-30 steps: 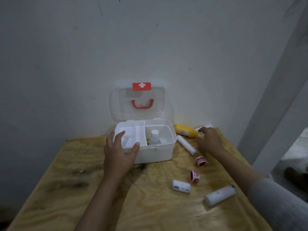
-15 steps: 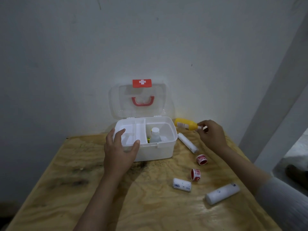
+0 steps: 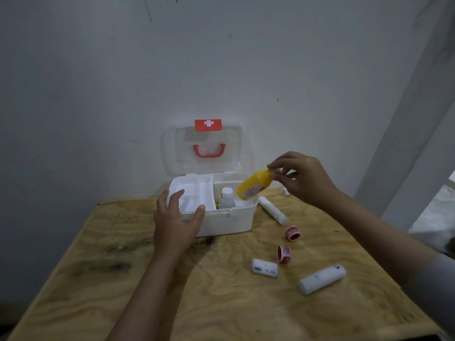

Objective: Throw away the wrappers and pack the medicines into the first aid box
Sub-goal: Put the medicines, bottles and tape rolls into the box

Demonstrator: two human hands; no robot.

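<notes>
The white first aid box [image 3: 236,221] stands open at the back of the wooden table [image 3: 103,286], its clear lid with a red handle leaning on the wall. A clear bottle with a white cap [image 3: 227,198] stands in its right compartment. My left hand [image 3: 176,221] grips the box's front left rim. My right hand [image 3: 301,179] holds a yellow bottle [image 3: 253,185] by its cap end, tilted over the box's right compartment. On the table to the right lie a long white roll [image 3: 272,210], two red tape rolls [image 3: 293,233] [image 3: 284,254], a short bandage roll [image 3: 265,268] and a thick white roll [image 3: 321,279].
A small white item [image 3: 285,191] lies near the wall behind my right hand, mostly hidden. The grey wall stands directly behind the box. The table's right edge borders a pale pillar [image 3: 403,148].
My right hand has picked the yellow bottle up off the table beside the box and carried it left and up, over the box. My left hand has stayed on the rim.
</notes>
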